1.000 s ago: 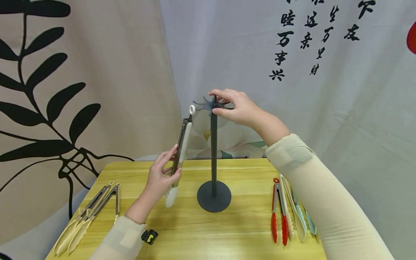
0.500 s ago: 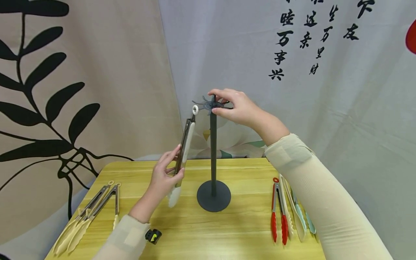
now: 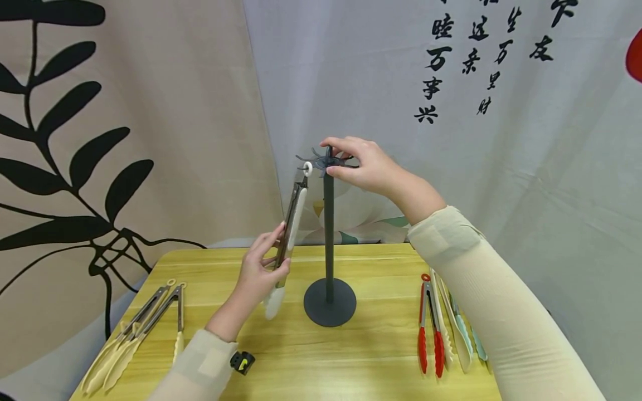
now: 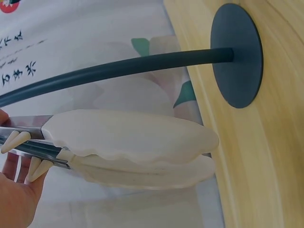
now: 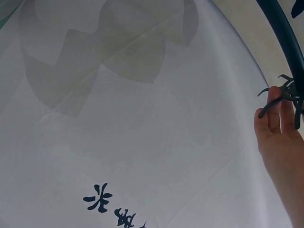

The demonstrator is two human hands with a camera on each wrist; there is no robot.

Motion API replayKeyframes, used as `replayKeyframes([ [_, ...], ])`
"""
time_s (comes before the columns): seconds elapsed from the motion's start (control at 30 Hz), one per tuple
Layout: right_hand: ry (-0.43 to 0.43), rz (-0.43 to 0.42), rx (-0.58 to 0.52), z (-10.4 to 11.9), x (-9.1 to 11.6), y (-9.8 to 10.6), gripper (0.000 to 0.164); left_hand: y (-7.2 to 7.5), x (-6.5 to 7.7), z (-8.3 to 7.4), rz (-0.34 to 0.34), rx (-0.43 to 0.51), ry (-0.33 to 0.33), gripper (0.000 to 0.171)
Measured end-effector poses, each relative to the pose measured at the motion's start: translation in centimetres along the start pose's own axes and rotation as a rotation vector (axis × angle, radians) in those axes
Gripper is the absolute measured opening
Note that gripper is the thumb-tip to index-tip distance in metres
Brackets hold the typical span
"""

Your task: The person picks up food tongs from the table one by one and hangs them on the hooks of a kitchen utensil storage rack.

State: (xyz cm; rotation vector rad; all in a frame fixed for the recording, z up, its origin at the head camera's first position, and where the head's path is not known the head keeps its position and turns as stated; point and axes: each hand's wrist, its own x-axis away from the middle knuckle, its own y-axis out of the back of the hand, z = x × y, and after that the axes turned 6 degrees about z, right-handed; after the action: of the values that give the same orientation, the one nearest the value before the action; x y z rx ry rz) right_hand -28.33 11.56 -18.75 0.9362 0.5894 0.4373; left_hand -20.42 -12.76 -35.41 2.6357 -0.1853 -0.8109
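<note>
My left hand (image 3: 261,271) grips a pair of white-tipped kitchen tongs (image 3: 297,214) by the middle, tilted with the tips down. Their white ring (image 3: 308,169) is at a hook on the left side of the dark hanging stand (image 3: 329,234); whether the hook is through the ring I cannot tell. In the left wrist view the pale scalloped tong heads (image 4: 128,135) lie close together. My right hand (image 3: 363,161) holds the top of the stand, fingers and thumb around its hooked crown (image 3: 321,161). The right wrist view shows curved hooks (image 5: 270,105) by those fingers.
Cream-tipped tongs (image 3: 125,345) lie at the table's left. Red-tipped tongs (image 3: 431,328) lie at the right, beside white and mint ones (image 3: 462,328) partly under my right arm. The stand's round base (image 3: 330,314) sits mid-table. A printed cloth (image 3: 351,72) hangs behind.
My left hand has moved right and slightly up with the tongs, bringing their ring from beside the stand's hooks to the hook tips. The right hand has stayed on the stand.
</note>
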Motion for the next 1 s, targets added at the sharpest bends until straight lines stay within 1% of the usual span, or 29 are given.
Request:
replayKeyframes([
  [0.1,0.000,-0.001,0.001,0.0,0.0,0.0,0.050,-0.1,0.0,-0.2,0.002,0.016,0.000,0.068],
  [0.2,0.001,-0.004,0.005,0.0,0.0,-0.1,0.050,-0.3,-0.1,-0.1,0.007,0.030,0.006,0.069],
  [0.43,-0.003,0.001,0.008,0.2,0.0,-0.1,0.050,-0.4,0.0,0.0,0.009,0.034,0.016,0.069],
  [0.7,-0.004,0.002,0.005,0.2,0.0,-0.2,0.050,-1.0,-0.1,0.2,0.029,0.042,0.022,0.072],
  [1.0,-0.005,-0.002,0.008,0.3,0.0,-0.2,0.050,-1.9,-0.2,0.6,0.071,0.058,0.034,0.074],
])
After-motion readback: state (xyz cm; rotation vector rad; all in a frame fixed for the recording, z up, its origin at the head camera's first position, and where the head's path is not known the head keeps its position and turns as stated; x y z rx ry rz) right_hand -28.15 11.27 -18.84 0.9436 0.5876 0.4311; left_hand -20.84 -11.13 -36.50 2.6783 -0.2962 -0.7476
